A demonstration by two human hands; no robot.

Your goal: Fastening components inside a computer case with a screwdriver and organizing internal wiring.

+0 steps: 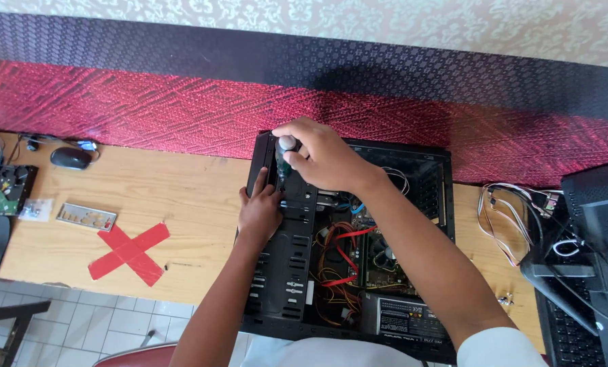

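An open black computer case [426, 170] lies on its side on a wooden table [181, 197], showing a motherboard, red and orange cables and a power supply [406, 319]. My right hand [324, 160] grips a screwdriver [285, 156] with a green and grey handle, held upright over the case's front drive bay corner. My left hand [260, 214] rests flat on the black drive cage [287, 265], steadying the case just below the screwdriver. The screwdriver's tip is hidden behind my hands.
A red tape cross [130, 251] marks the table left of the case. Farther left lie a metal port plate [86, 217], a black mouse [71, 158] and a hard drive [8, 190]. Loose wires [508, 211] and a black keyboard [576, 333] sit at the right.
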